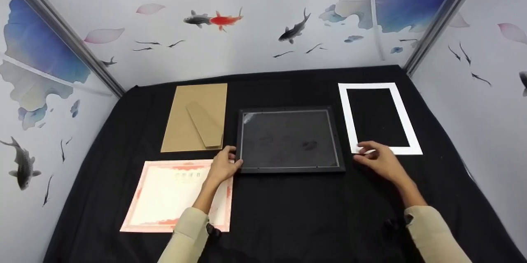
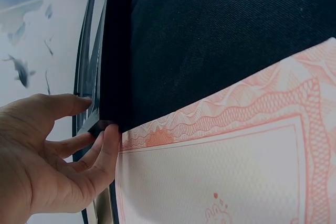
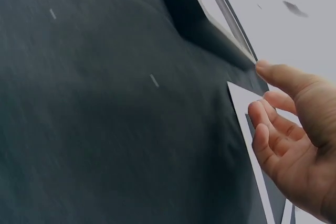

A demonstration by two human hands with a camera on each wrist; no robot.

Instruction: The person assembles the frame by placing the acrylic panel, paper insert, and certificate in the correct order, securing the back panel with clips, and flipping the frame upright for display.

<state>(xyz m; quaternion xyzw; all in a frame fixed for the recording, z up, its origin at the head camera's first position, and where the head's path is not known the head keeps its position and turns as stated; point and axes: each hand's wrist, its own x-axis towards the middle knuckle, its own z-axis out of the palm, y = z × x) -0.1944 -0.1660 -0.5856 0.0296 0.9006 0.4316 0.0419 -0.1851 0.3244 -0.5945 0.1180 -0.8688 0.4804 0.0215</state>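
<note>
A black picture frame (image 1: 290, 169) with a clear pane lies flat at the middle of the table. My left hand (image 1: 224, 165) holds its left side near the lower corner, the thumb (image 2: 71, 105) over the edge and the other fingers against the outer side. Under that wrist lies a certificate (image 1: 173, 197) with a red patterned border. My right hand (image 1: 381, 162) hovers by the lower left corner of a white mat (image 1: 403, 117), fingers loosely bent and nothing between them. In the right wrist view, the frame's corner (image 3: 194, 30) appears just beyond the thumb.
A brown backing board (image 1: 177, 131) with an attached stand (image 1: 206, 129) lies at the back left, above the certificate. Black cloth (image 1: 288, 213) covers the table. Printed panels (image 1: 255, 49) with metal posts (image 1: 442, 20) enclose the back and sides.
</note>
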